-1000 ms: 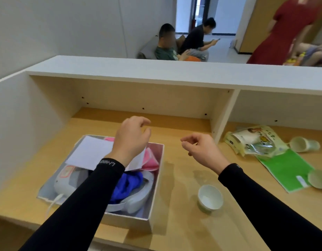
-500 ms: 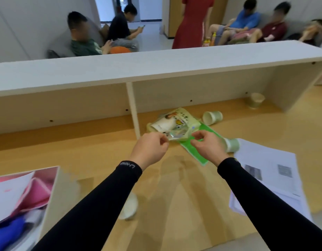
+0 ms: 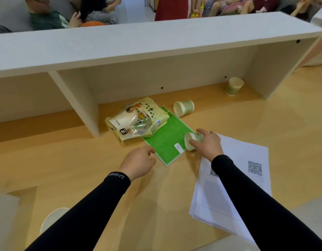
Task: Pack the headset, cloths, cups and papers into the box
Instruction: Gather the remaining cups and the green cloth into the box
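Right hand (image 3: 208, 145) grips a tipped paper cup (image 3: 192, 140) on the green cloth's (image 3: 167, 138) near corner; left hand (image 3: 138, 163) hovers beside it, fingers loosely curled, empty.

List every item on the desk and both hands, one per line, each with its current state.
Right hand: closed around a paper cup.
Held cup: on its side, at the green cloth's edge.
Left hand: empty, fingers loosely curled, beside the cloth.
Green cloth: flat, partly under the snack bag.
Snack bag: lying down, crumpled.
Middle cup: tipped on its side.
Far cup: upright.
Papers: stacked flat.
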The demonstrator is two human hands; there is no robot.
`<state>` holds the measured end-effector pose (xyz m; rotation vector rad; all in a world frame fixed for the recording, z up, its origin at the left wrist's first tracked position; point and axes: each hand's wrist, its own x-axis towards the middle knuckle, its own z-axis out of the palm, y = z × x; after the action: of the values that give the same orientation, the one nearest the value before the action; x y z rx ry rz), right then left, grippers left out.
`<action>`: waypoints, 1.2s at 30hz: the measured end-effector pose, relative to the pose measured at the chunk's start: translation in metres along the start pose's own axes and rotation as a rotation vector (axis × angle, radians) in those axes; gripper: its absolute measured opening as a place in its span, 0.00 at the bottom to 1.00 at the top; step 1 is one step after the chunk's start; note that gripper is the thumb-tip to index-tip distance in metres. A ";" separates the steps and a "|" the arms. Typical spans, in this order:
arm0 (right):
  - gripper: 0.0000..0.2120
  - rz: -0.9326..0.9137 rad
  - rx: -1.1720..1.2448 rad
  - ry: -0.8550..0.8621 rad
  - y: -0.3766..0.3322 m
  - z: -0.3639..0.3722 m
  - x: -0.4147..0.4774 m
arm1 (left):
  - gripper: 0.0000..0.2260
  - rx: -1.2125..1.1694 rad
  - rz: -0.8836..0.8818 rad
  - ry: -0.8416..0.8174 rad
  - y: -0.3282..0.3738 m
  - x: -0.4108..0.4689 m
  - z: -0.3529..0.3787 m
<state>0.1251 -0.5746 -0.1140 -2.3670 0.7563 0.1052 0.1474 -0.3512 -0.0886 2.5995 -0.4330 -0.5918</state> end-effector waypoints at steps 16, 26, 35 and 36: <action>0.23 -0.030 0.433 0.041 0.003 -0.038 0.001 | 0.17 0.618 0.258 0.107 0.027 0.041 0.065; 0.09 0.015 0.924 0.072 -0.007 -0.046 -0.010 | 0.11 -0.113 0.176 0.522 0.048 0.031 -0.024; 0.12 0.075 1.018 0.005 -0.019 -0.037 -0.011 | 0.03 -0.762 0.088 0.673 0.023 -0.006 -0.098; 0.11 0.078 1.017 -0.008 -0.019 -0.036 -0.012 | 0.04 -0.730 0.004 0.651 0.009 -0.007 -0.092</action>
<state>0.1219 -0.5781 -0.0720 -1.3691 0.6704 -0.1984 0.1829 -0.3242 -0.0073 1.9207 0.0079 0.1190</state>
